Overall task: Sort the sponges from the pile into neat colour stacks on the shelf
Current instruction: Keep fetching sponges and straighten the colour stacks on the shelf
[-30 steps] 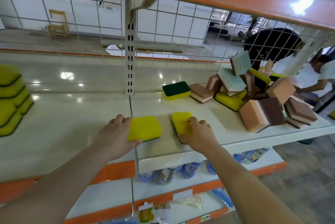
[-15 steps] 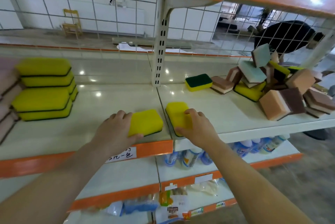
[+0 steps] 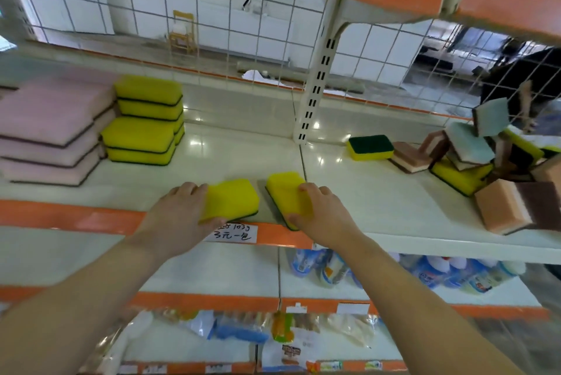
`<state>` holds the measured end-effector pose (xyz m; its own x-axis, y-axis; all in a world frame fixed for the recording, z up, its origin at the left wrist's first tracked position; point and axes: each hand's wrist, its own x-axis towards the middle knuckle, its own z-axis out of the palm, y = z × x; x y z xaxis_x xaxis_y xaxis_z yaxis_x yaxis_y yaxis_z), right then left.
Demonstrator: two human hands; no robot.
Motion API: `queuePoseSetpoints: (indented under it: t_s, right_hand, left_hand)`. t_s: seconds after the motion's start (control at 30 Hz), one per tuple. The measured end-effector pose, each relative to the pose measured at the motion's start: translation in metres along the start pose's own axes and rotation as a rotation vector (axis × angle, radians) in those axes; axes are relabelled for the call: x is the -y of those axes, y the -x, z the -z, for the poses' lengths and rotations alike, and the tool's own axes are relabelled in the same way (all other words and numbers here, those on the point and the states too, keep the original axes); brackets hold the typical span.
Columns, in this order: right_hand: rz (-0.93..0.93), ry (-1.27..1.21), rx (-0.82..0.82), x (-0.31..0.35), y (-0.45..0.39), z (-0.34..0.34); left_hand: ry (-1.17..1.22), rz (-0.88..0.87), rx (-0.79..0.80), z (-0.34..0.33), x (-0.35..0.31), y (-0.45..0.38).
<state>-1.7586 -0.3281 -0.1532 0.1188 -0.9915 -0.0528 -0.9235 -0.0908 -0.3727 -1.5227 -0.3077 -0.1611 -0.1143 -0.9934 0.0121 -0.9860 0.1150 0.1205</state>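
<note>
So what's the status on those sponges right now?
Left hand grips one yellow sponge, right hand another. Yellow stacks lie left. Path unobstructed.

body: two bare forearms | hands [image 3: 179, 216] bare | no sleeves visible

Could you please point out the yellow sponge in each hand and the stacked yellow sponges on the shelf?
Left-hand yellow sponge [image 3: 233, 197], head view, bare yellow top.
Right-hand yellow sponge [image 3: 283, 189], head view, uncovered yellow top.
Yellow stack [image 3: 148, 90], head view, topmost sponge's face.
</note>
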Motion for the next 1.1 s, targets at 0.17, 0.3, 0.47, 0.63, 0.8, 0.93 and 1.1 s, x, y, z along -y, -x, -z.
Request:
queuePoseSetpoints:
  t_s: [0.17,0.3,0.47,0.63,0.8,0.93,1.1]
  right_hand:
    - [0.066,0.021,0.019,0.015,-0.001,-0.006]
    - [0.126,0.030,0.037,0.029,-0.001,-0.012]
    - [0.177,0.055,0.034,0.055,-0.011,-0.018]
    - [0.196,0.044,0.027,0.085,-0.025,-0.025]
    - [0.173,0.025,0.002,0.112,-0.038,-0.034]
    - [0.148,0.018,-0.026,0.132,-0.047,-0.038]
    - [0.130,-0.017,-0.077,0.150,-0.054,-0.037]
  left_hand:
    - [0.010,0.050,-0.007,0.002,0.017,0.020]
    - [0.001,0.102,-0.022,0.009,0.036,0.029]
    - [-0.007,0.149,-0.022,0.012,0.059,0.037]
    - [0.015,0.153,-0.009,0.014,0.090,0.030]
    - [0.011,0.103,-0.006,0.016,0.120,0.016]
    - [0.007,0.054,0.028,0.018,0.136,0.000]
    - [-0.007,-0.050,0.033,0.016,0.153,-0.014]
